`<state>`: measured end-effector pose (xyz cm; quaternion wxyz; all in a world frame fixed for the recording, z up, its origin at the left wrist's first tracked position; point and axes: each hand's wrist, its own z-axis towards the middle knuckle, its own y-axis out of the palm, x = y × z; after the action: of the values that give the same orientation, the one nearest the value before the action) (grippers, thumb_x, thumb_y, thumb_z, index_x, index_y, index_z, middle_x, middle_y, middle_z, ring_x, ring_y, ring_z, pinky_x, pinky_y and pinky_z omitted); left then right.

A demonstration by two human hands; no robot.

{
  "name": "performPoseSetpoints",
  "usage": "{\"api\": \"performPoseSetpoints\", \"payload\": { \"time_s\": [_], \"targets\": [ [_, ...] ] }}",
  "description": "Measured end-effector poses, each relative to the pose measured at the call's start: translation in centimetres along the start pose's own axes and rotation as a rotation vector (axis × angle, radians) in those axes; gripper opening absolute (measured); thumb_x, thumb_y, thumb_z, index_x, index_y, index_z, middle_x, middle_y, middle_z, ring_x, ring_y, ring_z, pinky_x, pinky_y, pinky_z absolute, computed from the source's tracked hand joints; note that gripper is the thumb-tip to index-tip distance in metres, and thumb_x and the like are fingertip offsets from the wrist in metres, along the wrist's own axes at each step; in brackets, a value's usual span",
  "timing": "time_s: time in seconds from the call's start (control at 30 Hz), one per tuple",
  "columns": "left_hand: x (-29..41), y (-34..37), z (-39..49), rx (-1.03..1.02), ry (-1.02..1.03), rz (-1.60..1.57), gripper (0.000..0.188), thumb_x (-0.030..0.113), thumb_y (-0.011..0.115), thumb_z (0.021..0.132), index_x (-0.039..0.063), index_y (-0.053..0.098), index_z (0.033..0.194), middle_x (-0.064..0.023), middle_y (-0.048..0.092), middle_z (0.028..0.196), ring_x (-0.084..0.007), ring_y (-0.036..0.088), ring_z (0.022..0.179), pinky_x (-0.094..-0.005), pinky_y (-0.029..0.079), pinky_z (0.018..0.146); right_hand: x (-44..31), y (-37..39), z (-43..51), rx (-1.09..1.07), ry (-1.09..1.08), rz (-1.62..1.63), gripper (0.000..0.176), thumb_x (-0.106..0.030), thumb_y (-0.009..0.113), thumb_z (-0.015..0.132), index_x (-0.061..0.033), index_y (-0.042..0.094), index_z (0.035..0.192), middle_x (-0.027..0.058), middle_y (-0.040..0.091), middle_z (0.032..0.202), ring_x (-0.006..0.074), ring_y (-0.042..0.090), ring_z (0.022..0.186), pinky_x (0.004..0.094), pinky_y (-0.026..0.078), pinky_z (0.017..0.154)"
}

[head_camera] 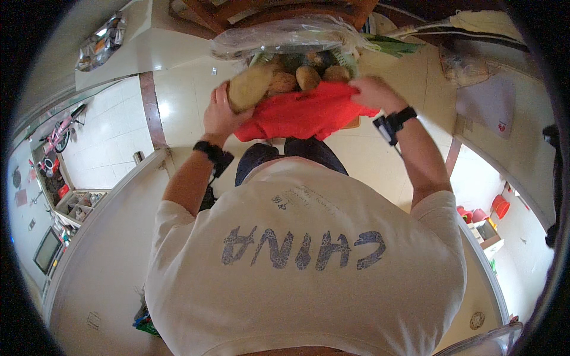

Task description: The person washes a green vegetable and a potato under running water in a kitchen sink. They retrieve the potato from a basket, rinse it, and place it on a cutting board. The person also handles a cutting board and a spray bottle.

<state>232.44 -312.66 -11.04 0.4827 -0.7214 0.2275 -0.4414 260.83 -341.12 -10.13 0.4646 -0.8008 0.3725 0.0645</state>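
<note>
My left hand (225, 111) holds a large, pale brown potato (250, 88), somewhat blurred, at the left side of a red plastic bag or cloth (298, 113). Pinched in my right hand (378, 94) is the right edge of that red piece, which spreads between both hands. Just beyond it stands a light green basket (352, 63) with potatoes (308, 78) and other round produce inside. Clear plastic wrapping (280, 33) lies across the basket's far side, and green leaf ends (396, 46) stick out of it to the right.
A wooden chair or frame (285, 11) stands beyond the basket. White walls or panels curve along both sides. A clear bag (465, 66) lies at the upper right, and a shiny package (101, 42) at the upper left. A pink bicycle (62, 133) is far left.
</note>
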Motion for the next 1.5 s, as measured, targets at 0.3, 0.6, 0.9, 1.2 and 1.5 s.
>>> {"api": "performPoseSetpoints", "payload": {
  "time_s": [0.3,0.6,0.9,1.2,1.5],
  "targets": [
    [3.6,-3.5,11.8,0.226,-0.137,-0.173,0.089,0.053,0.074,0.071,0.005,0.038,0.136,-0.0197,0.057,0.126,-0.0351,0.056,0.115,-0.0438,0.037,0.101,1.5,-8.3,6.2,0.628,0.265,-0.345,0.066,-0.028,0.073,0.079,-0.0223,0.048,0.140,0.0150,0.052,0.136,0.0368,0.046,0.127,0.0519,0.038,0.105],
    [-0.8,-6.7,3.8,0.383,-0.119,-0.060,0.084,0.045,0.080,0.066,0.007,0.045,0.132,-0.0122,0.057,0.123,-0.0291,0.052,0.119,-0.0451,0.035,0.102,-2.7,-1.8,9.2,0.497,-0.023,0.340,0.079,-0.029,0.076,0.080,-0.0162,0.035,0.147,0.0170,0.050,0.138,0.0351,0.048,0.126,0.0451,0.040,0.106],
    [-7.2,-13.1,-4.2,0.626,0.233,0.169,0.078,0.030,0.086,0.056,0.013,0.053,0.125,-0.0063,0.058,0.125,-0.0239,0.054,0.115,-0.0463,0.033,0.104,-27.2,-1.2,11.5,-0.098,-0.450,1.262,0.071,-0.002,0.074,0.081,-0.0121,0.041,0.143,0.0072,0.053,0.131,0.0208,0.055,0.116,0.0346,0.052,0.092],
    [-23.5,-20.8,-13.5,0.354,-0.238,-0.306,0.070,0.022,0.078,0.071,0.011,0.045,0.132,-0.0143,0.066,0.107,-0.0320,0.064,0.097,-0.0406,0.048,0.090,-47.8,2.8,15.8,-0.078,-0.674,1.037,0.079,-0.002,0.081,0.072,-0.0119,0.043,0.140,0.0064,0.050,0.136,0.0200,0.046,0.128,0.0351,0.040,0.107],
    [-31.6,-27.8,-20.9,0.662,-0.238,-0.476,0.056,0.006,0.073,0.072,0.007,0.052,0.124,-0.0112,0.064,0.101,-0.0253,0.064,0.091,-0.0346,0.052,0.082,-61.4,6.3,25.6,-0.116,-0.999,0.439,0.081,-0.004,0.078,0.075,-0.0134,0.032,0.140,0.0117,0.050,0.131,0.0243,0.049,0.124,0.0380,0.043,0.103]
  ]
}}
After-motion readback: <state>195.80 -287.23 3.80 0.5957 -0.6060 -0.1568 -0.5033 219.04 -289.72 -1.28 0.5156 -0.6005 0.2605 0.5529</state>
